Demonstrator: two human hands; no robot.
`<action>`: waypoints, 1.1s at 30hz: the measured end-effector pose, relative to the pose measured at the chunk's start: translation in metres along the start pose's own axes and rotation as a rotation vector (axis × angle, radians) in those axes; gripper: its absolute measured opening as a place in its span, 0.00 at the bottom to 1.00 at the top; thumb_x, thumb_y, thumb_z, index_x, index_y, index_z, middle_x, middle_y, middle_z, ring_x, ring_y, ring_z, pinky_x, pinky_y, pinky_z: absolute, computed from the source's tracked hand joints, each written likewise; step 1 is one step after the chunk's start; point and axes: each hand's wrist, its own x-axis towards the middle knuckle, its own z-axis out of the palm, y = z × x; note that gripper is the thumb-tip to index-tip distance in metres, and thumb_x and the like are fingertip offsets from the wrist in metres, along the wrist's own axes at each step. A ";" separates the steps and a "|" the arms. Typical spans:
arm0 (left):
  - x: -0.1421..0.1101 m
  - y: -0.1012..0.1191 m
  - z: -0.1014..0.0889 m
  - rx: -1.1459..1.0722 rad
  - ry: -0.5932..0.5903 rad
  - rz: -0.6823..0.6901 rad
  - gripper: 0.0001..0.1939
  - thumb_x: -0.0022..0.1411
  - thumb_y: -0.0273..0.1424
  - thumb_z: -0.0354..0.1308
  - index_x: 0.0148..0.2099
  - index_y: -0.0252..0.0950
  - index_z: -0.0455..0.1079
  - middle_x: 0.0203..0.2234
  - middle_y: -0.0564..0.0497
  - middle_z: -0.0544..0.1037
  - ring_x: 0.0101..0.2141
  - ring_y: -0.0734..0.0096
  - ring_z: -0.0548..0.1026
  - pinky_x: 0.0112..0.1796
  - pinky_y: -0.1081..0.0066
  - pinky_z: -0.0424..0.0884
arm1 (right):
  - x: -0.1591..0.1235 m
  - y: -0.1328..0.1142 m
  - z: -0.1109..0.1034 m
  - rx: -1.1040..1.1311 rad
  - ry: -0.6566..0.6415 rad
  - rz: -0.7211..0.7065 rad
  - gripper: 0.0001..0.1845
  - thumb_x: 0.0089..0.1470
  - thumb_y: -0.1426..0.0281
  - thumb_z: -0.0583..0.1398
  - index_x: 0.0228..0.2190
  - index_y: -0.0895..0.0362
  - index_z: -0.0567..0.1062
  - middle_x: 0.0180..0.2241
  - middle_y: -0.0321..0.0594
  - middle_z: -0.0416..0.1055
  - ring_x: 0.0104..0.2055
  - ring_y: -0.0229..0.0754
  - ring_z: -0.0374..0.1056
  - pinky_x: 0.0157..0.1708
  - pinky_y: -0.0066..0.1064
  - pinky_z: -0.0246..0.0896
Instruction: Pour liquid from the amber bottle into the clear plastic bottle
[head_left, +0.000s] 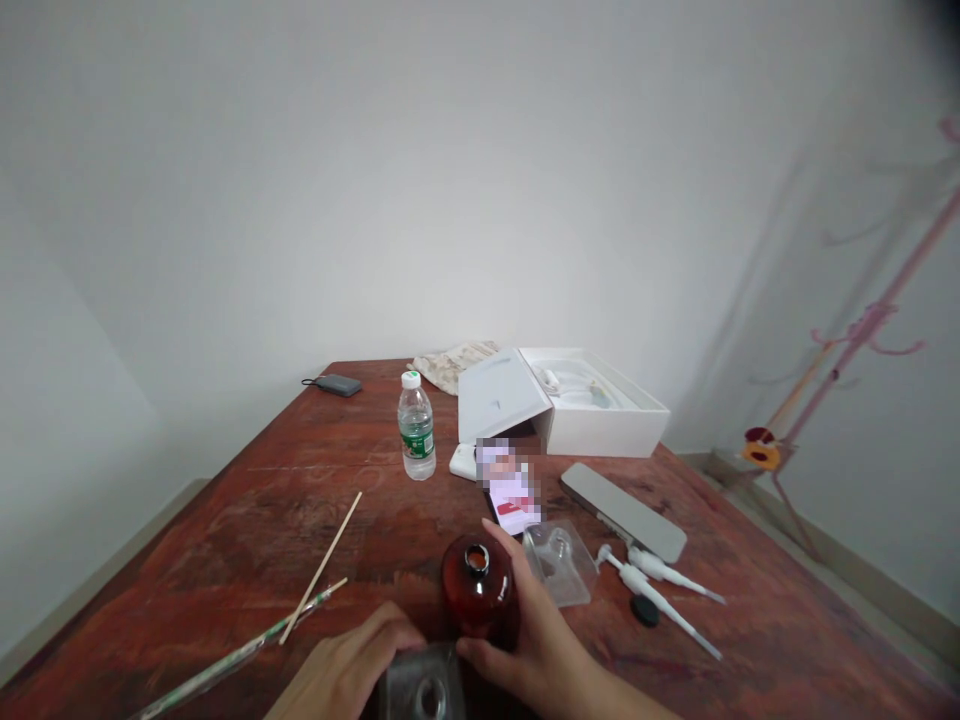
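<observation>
My right hand (536, 640) is wrapped round a dark amber glass bottle (478, 590) that stands upright and uncapped near the table's front edge. My left hand (345, 668) curls round a clear glass vessel (421, 685) at the bottom of the view, just in front of the bottle. Part of the vessel is cut off by the frame edge. A clear plastic tray (559, 562) lies right of the bottle.
On the red-brown wooden table (225, 540) lie a thin wooden stick (322, 565), a glass rod (232, 655), a water bottle (416, 427), an open white box (592, 405), a grey flat case (622, 510), two white pipettes (660, 590), a black cap (643, 610), a phone (510, 485).
</observation>
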 end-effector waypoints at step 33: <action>0.026 -0.077 -0.037 -0.147 0.429 -0.093 0.22 0.65 0.43 0.66 0.57 0.41 0.67 0.38 0.54 0.81 0.31 0.63 0.80 0.31 0.73 0.72 | -0.022 0.056 -0.014 0.029 0.155 0.113 0.57 0.38 0.48 0.81 0.67 0.48 0.71 0.64 0.56 0.75 0.66 0.77 0.73 0.61 0.59 0.77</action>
